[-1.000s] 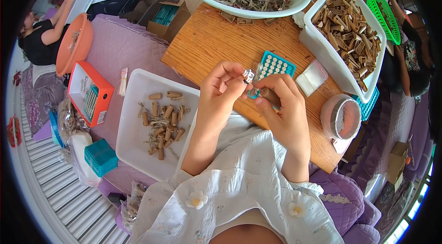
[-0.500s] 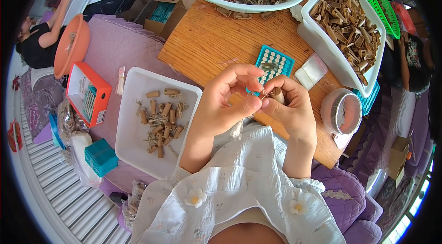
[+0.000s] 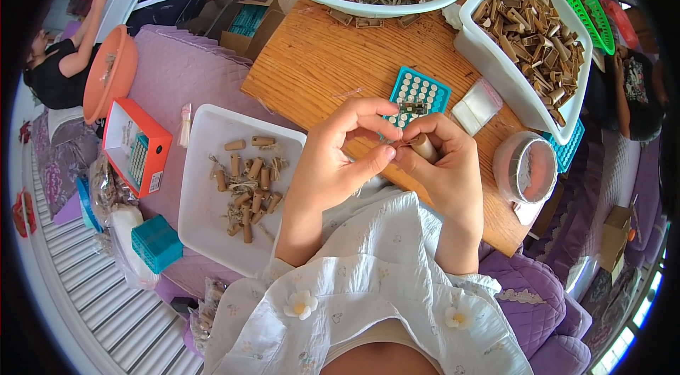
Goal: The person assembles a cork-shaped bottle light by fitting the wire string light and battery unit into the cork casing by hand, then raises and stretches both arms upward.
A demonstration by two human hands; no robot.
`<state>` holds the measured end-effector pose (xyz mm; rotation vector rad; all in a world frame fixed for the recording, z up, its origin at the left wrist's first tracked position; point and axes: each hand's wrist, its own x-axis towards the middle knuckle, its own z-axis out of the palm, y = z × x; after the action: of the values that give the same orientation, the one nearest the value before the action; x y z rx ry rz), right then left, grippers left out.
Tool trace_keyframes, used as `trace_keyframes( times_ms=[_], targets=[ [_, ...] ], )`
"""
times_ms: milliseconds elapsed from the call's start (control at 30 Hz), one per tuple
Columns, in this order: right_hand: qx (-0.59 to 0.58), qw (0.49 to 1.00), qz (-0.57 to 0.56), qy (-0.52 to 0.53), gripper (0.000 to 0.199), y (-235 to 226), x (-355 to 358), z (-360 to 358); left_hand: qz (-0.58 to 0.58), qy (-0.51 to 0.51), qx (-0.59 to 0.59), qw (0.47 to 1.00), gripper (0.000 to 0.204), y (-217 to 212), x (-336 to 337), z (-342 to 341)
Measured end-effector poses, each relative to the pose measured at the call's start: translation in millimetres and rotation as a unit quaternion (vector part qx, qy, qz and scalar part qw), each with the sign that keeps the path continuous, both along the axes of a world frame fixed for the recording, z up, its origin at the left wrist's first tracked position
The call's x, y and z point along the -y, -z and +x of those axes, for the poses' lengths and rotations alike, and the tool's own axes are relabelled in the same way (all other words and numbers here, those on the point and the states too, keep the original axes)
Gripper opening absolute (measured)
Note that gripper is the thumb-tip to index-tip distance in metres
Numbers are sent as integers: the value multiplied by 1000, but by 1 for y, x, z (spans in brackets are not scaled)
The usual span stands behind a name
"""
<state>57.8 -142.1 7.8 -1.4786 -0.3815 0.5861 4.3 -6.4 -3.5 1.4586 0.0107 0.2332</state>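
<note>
Pinching a small brown tube [image 3: 423,145] between thumb and fingers, the right hand [image 3: 443,173] was closed on it just above the near edge of the wooden table [image 3: 319,63]. The left hand [image 3: 340,159] met it from the left, its thumb and forefinger pressed together at the tube's near end; whether they held anything of their own could not be told. Both hands hovered over the table's near edge, with the tube between them.

Left of the table, on a purple cover, lay a white tray [image 3: 205,219] with a loose scatter of tubes [image 3: 248,180] and bits of string. Left of the tray sat an orange box [image 3: 134,155] and, nearer the person, a small teal crate [image 3: 157,242].

On the table just beyond the hands lay a teal grid [image 3: 419,95] with round cells, and beside it a clear packet [image 3: 478,104]. At the table's right edge stood a round tin [image 3: 525,168]. Farther back, a long white tub [image 3: 489,56] held many brown tubes, and a white basin [image 3: 368,7] at the far edge held a grey tangle of small parts. A seated person [image 3: 60,70] was well off to the left of the table.
</note>
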Motion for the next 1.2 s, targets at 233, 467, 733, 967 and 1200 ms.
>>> trace_keyframes(
  times_ms=[233,467,733,967,1200],
  targets=[
    [9,999,-47,21,16,-3,1,1,26,-24,-4,999,29,-2,4,-3],
    [-54,998,-9,-18,14,-9,3,1,-163,33,-3,986,22,1,3,-3],
    [-101,994,25,-37,16,1,13,12,-328,42,0,944,11,2,1,1],
    [-46,995,82,-33,33,0,16,13,-300,30,-10,953,13,4,1,2],
    [-39,992,120,-19,30,2,17,10,-300,16,-19,954,14,5,2,3]
  ],
)
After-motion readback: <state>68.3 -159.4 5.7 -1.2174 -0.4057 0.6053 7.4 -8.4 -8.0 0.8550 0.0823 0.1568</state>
